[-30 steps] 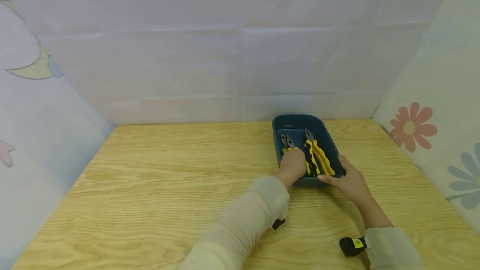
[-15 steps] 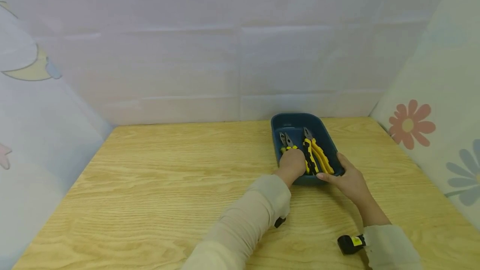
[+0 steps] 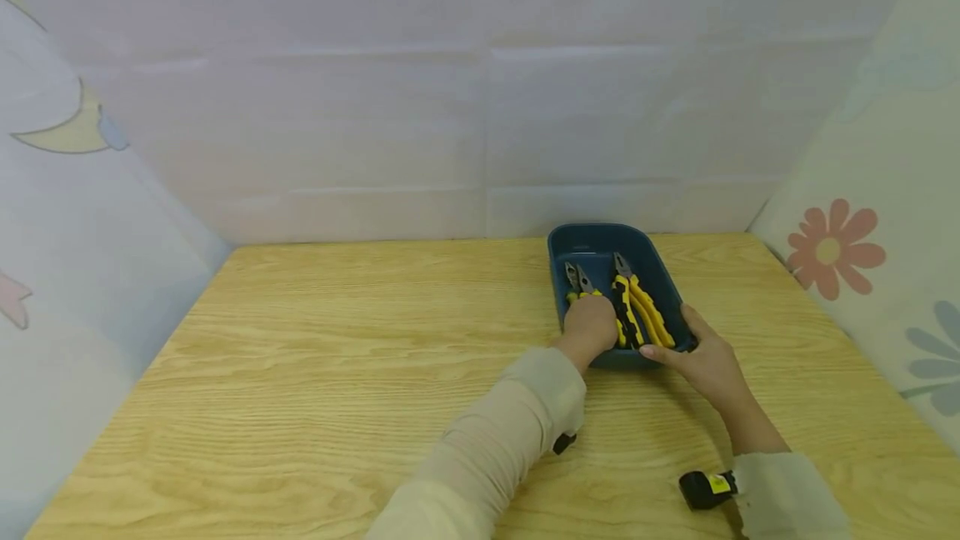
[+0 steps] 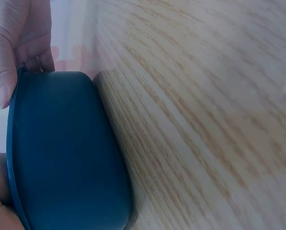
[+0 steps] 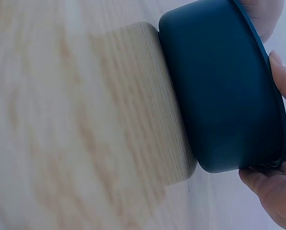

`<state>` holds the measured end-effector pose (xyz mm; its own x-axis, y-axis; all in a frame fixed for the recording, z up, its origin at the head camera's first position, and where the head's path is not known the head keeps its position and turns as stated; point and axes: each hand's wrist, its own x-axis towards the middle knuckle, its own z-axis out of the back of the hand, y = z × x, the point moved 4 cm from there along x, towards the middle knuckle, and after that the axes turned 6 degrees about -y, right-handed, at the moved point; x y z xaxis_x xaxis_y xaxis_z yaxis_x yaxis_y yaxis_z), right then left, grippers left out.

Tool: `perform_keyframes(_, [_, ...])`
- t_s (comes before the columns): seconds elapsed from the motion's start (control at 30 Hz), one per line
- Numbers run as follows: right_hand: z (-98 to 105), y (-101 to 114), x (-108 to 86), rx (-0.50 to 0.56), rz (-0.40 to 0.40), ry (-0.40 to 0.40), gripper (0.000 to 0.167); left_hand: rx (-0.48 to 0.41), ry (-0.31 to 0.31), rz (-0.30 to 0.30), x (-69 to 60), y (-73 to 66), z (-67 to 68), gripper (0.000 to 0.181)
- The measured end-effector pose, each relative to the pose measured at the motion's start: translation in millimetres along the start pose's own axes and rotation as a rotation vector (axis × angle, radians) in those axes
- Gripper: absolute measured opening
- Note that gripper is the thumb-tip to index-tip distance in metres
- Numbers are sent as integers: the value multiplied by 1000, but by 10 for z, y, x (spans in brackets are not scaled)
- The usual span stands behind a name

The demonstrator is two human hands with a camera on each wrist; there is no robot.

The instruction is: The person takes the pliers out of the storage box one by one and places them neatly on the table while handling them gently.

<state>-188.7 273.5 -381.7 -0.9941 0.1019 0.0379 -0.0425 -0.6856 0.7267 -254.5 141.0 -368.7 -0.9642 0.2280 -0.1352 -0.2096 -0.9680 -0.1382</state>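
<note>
A dark blue plastic bin (image 3: 600, 237) stands at the back right of the table, with several pliers in it. My left hand (image 3: 590, 325) reaches in over the front left and grips handles there; its fingertips are hidden. Beyond its knuckles show the steel noses of two pliers, a left one (image 3: 572, 275) and a right one (image 3: 586, 278). Right of that hand lie more pliers (image 3: 645, 311) with yellow and black handles. My right hand (image 3: 708, 365) holds the bin's front right corner, thumb over the rim and fingers along the outer side, as the right wrist view also shows.
The wood-grain table (image 3: 300, 373) reaches back to a pale cloth wall (image 3: 337, 132). Printed side panels (image 3: 828, 252) stand at left and right. A black wrist camera (image 3: 703, 490) sits at my right cuff.
Both hands, the bin and the pliers hold nearly the same places. Only the head view shifts slightly.
</note>
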Motion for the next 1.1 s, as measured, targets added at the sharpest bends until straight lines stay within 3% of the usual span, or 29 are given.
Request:
perform_keyframes(0.27, [17,13,-19,1,-2,-4,97,26,-6,-16,-9,-4,17,13])
perform_keyframes(0.47, [19,26,-31,3,-20,8,98,28,7,5,-7,0,20,14])
perform_keyframes(0.83, [31,14,-12,6,-19,0,98,-128,-87,80,13,39,58,11])
perform_keyframes(1.1, [32,23,-21,12,-14,3,98,-288,-133,106,-36,107,87,23])
